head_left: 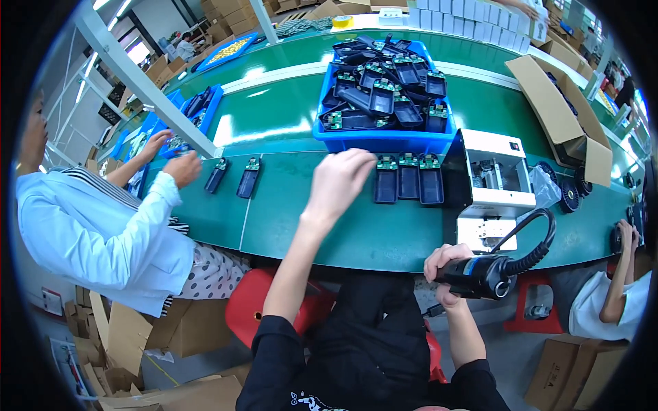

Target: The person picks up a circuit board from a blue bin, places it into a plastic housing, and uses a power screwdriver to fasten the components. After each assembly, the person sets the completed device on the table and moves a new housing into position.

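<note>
My left hand (340, 179) hovers over the green bench, its fingers drawn together and slightly blurred. Its fingertips are beside the leftmost of three black plastic housings (386, 183) with green circuit boards at their far ends; whatever the fingers may hold is hidden. At the bench's near edge, my right hand (447, 268) is wrapped round a black electric screwdriver (480, 276), whose thick ribbed cable curves up and back. Just beyond it stands a white and black screw feeder (497, 179) with an opening in its front. Behind the three housings, a blue bin (384, 142) is heaped with similar housings.
Two more housings (249, 179) lie to the left, near a co-worker in a light blue jacket (103, 226). An open cardboard box (565, 103) leans at the far right, with black spools (570, 195) nearby. White boxes (473, 24) line the back. Another person works at right.
</note>
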`<move>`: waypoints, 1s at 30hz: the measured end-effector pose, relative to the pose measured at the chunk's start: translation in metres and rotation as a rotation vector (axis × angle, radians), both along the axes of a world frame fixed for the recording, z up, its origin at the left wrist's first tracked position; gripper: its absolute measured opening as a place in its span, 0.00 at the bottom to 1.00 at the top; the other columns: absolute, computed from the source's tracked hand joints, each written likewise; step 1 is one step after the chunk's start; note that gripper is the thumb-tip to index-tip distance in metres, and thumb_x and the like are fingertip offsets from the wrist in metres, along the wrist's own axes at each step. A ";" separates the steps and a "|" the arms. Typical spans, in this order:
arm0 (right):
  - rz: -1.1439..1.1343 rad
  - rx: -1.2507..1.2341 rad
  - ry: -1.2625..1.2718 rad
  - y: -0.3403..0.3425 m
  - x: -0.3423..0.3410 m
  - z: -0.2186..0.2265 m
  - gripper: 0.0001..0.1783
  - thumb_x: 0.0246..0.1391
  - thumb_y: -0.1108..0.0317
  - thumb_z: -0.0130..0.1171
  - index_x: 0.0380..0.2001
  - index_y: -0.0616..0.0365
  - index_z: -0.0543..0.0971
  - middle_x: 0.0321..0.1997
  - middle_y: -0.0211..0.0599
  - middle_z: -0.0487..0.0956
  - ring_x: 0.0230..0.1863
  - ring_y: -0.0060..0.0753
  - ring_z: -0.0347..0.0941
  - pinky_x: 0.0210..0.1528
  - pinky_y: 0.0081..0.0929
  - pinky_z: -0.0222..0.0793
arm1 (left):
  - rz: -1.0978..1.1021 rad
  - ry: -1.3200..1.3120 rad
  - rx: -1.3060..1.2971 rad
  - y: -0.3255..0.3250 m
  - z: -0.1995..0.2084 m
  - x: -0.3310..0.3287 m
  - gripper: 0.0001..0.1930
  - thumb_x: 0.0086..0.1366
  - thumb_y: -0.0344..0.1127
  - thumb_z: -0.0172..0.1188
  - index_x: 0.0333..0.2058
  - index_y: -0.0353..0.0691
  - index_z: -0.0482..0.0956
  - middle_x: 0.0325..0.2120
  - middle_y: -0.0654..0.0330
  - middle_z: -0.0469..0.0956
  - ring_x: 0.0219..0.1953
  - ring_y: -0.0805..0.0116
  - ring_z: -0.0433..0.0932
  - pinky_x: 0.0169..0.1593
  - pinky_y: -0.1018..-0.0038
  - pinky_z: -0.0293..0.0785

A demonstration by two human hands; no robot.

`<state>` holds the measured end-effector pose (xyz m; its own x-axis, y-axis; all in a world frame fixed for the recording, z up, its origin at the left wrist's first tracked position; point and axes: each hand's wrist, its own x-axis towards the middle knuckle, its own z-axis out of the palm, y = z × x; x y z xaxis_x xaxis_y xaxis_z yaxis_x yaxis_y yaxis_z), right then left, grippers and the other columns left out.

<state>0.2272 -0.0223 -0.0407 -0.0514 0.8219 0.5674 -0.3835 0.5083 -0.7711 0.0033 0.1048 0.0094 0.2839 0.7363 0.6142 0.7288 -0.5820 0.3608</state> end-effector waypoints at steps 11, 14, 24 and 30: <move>-0.057 -0.039 -0.050 -0.004 -0.001 0.001 0.44 0.36 0.26 0.66 0.32 0.57 0.65 0.18 0.29 0.68 0.16 0.21 0.65 0.17 0.14 0.63 | 0.513 0.268 -0.073 -0.024 -0.055 -0.115 0.20 0.65 0.34 0.57 0.55 0.36 0.71 0.59 0.47 0.68 0.63 0.49 0.65 0.64 0.62 0.61; -0.058 -0.050 -0.034 -0.004 -0.003 0.003 0.44 0.36 0.26 0.66 0.32 0.57 0.64 0.18 0.29 0.68 0.15 0.21 0.65 0.17 0.14 0.62 | 0.377 0.173 -0.198 -0.030 -0.059 -0.086 0.22 0.66 0.36 0.55 0.57 0.36 0.69 0.61 0.47 0.65 0.65 0.49 0.61 0.67 0.60 0.57; -0.049 -0.016 -0.005 -0.003 -0.005 0.001 0.43 0.39 0.27 0.65 0.32 0.58 0.64 0.18 0.30 0.67 0.16 0.21 0.64 0.16 0.15 0.63 | 0.252 0.106 -0.182 -0.050 -0.060 -0.057 0.18 0.68 0.34 0.52 0.55 0.38 0.70 0.59 0.50 0.68 0.64 0.53 0.64 0.67 0.56 0.55; -0.079 0.018 -0.015 0.000 -0.002 -0.002 0.43 0.39 0.26 0.64 0.32 0.58 0.63 0.19 0.30 0.67 0.16 0.22 0.65 0.17 0.15 0.63 | 0.235 0.038 -0.198 -0.052 -0.059 -0.056 0.16 0.68 0.33 0.52 0.53 0.39 0.72 0.58 0.52 0.69 0.63 0.54 0.64 0.67 0.57 0.57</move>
<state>0.2251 -0.0227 -0.0423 0.0050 0.8135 0.5815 -0.3300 0.5503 -0.7670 -0.0527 0.0527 -0.0497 0.1118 0.8890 0.4440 0.8505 -0.3167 0.4200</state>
